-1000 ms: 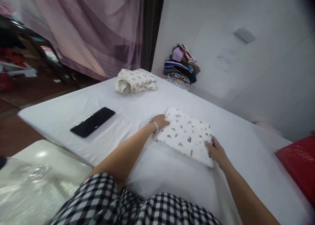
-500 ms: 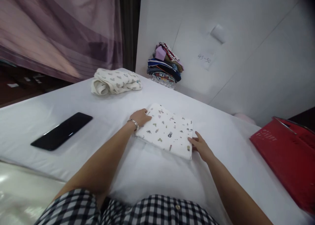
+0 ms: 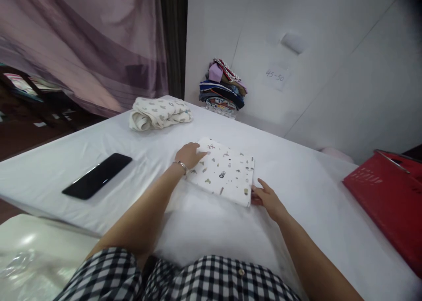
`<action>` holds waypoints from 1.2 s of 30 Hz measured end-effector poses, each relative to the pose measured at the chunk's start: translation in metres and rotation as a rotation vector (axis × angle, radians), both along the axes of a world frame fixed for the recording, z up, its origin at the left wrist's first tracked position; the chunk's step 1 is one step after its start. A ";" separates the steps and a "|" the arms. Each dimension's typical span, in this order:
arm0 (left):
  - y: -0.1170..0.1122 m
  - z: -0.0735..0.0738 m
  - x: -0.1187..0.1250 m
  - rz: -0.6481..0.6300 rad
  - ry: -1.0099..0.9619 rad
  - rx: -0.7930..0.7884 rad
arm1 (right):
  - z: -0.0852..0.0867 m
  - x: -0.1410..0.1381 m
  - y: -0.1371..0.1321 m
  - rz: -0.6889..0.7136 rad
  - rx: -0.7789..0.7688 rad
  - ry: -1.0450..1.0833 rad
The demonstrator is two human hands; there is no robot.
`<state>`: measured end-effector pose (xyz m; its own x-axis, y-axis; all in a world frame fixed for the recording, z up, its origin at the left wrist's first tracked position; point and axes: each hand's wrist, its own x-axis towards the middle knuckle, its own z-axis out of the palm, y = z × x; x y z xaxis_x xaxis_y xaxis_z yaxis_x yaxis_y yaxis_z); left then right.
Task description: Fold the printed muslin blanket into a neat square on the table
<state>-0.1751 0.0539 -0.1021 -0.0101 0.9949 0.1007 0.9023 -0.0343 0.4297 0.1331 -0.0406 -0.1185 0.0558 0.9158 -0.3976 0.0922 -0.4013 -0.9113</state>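
Observation:
A folded white cloth with small printed figures lies flat on the white-covered table. My left hand, with a bracelet at the wrist, rests on its left edge with thumb and fingers apart. At the cloth's right edge is my right hand, thumb raised and fingertips against or just under the edge; the contact is partly hidden. Neither hand is closed around the cloth. Farther back sits a loosely bundled cream cloth with grey-green shapes.
A black phone-like slab lies on the white table cover at left. A red bag stands at the right edge. Stacked folded clothes are by the wall. A pale, shiny seat is at lower left.
The right thumb has come off the top of the folded cloth and now points upward. My left hand stays on the left edge. The view has shifted slightly.

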 end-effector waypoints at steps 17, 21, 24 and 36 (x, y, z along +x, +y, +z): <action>-0.031 -0.016 -0.037 0.230 0.034 -0.243 | -0.005 0.000 0.126 -0.013 0.058 -0.159; -0.029 -0.014 -0.028 0.222 0.067 -0.296 | -0.003 0.002 0.141 0.087 0.036 -0.179; -0.023 -0.012 -0.025 0.179 0.135 -0.301 | 0.000 0.005 0.141 0.153 0.008 -0.130; 0.103 0.043 0.023 -0.049 0.270 0.045 | -0.016 0.033 0.088 0.023 0.044 0.249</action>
